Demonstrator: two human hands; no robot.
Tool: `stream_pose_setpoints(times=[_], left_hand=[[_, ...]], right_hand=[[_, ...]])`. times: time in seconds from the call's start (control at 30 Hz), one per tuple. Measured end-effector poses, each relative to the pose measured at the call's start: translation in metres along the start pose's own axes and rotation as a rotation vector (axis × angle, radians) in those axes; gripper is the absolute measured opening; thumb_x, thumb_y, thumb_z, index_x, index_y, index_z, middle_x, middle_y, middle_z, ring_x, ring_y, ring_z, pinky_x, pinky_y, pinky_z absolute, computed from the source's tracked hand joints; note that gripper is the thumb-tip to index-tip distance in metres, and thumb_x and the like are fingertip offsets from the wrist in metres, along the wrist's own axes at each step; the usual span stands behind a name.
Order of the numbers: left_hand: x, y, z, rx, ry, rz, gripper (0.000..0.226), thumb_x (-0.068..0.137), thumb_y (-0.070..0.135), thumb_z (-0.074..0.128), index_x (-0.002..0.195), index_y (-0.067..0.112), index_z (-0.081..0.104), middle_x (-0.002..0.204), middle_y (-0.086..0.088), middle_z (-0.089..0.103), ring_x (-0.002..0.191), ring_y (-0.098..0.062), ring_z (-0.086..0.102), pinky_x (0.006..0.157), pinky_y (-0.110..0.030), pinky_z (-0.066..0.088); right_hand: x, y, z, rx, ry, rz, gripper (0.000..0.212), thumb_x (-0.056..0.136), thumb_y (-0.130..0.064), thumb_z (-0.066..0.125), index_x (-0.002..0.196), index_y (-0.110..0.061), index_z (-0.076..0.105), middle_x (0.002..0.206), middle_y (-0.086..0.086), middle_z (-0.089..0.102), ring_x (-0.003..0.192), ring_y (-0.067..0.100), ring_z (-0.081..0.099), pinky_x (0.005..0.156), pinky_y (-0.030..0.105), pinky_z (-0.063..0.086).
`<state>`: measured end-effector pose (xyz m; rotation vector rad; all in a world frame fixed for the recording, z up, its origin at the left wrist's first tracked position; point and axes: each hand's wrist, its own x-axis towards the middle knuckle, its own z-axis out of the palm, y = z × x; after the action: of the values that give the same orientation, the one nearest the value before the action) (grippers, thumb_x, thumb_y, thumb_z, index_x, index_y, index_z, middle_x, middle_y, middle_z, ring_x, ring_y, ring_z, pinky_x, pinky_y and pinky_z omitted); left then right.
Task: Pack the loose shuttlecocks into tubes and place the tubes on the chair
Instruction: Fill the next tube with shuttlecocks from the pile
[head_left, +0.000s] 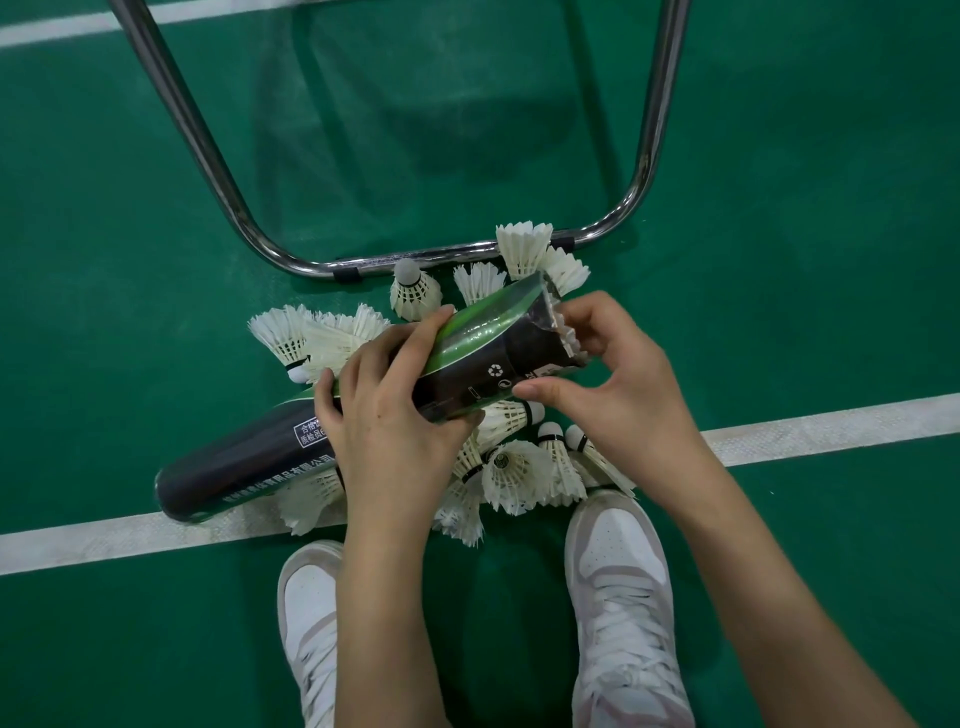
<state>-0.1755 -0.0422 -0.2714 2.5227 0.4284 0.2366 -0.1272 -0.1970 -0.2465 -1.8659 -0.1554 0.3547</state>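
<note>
Left hand (384, 415) wraps the tube (363, 410) mid-body, tilting its mouth toward the right hand (608, 384), whose fingers pinch a shuttlecock (569, 340) at the mouth, likely feeding it in. Loose shuttles (514, 475) lie beneath the grip, chair frame (202, 156) beyond.

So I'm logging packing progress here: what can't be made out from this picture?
- How full the tube is: its opaque wall hides the inside, and the right hand covers the mouth.
- The chair seat: only the chrome chair frame shows, cut off by the top edge.
- The number of loose shuttlecocks: the left hand and tube overlap the pile.
</note>
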Motion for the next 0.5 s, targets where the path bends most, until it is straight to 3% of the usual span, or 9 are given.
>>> stream_pose_setpoints(times=[0.07,0.13,0.27,0.5], left_hand=[[-0.0004,0.0005,0.0006,0.000,0.000,0.003,0.082,0.057,0.024,0.085,0.130,0.037,0.050,0.120,0.005,0.054,0.112,-0.008,0.035,0.106,-0.053,0.020],[-0.0005,0.0007,0.0007,0.002,0.002,0.006,0.083,0.056,0.024,0.085,0.130,0.037,0.049,0.120,0.005,0.054,0.112,-0.008,0.035,0.106,-0.053,0.020],[0.0005,-0.0003,0.0000,0.011,0.001,0.006,0.082,0.057,0.024,0.085,0.130,0.038,0.049,0.121,0.005,0.053,0.113,-0.009,0.035,0.106,-0.056,0.020],[0.0025,0.0019,0.0000,-0.016,0.006,0.010,0.083,0.057,0.024,0.085,0.130,0.039,0.048,0.122,0.006,0.052,0.114,-0.008,0.036,0.106,-0.055,0.021]], right_hand=[[0.0008,0.0013,-0.0006,0.007,-0.008,0.014,0.037,0.070,-0.009,0.078,0.083,-0.024,0.047,0.078,-0.011,0.062,0.076,0.004,0.057,0.070,0.014,0.041],[0.0017,0.0027,-0.0003,0.010,-0.033,0.017,0.035,0.073,-0.009,0.077,0.083,-0.025,0.047,0.080,-0.013,0.063,0.079,0.002,0.059,0.076,0.020,0.045],[0.0027,0.0052,0.0020,-0.021,-0.093,0.001,0.026,0.078,-0.009,0.072,0.094,-0.020,0.055,0.100,-0.005,0.066,0.093,0.004,0.061,0.086,0.026,0.049],[0.0047,0.0039,-0.0031,-0.026,-0.068,-0.085,0.028,0.075,-0.008,0.075,0.103,-0.010,0.067,0.105,0.007,0.065,0.095,0.006,0.058,0.082,0.006,0.040]])
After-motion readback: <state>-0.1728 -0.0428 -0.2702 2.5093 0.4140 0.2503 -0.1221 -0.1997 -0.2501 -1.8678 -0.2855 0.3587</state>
